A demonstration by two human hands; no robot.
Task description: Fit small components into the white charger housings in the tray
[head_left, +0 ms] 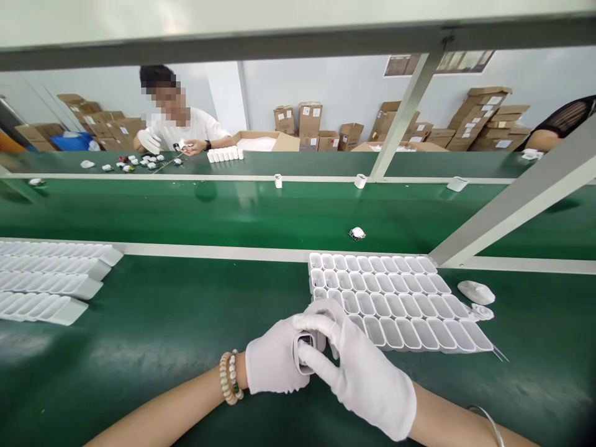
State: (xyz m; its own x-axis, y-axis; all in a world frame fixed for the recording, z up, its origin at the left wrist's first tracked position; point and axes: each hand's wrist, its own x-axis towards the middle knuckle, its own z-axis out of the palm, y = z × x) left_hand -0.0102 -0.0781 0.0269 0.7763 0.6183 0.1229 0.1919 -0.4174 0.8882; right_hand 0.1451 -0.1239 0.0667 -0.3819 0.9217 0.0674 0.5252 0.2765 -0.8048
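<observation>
In the head view, my gloved left hand is closed round a small white plastic housing whose open end faces me. Something dark shows inside that opening. My gloved right hand meets it from the right, its thumb at the rim of the opening and its fingers bent over the top. Just beyond my hands stand rows of open white housings, packed side by side; a few at the left end have something dark inside.
More white housings stand in rows at the left. A white bundle and metal tweezers lie at the right. Beyond a rail, a green conveyor belt carries a small circuit part. A slanted post rises at right. A co-worker sits opposite.
</observation>
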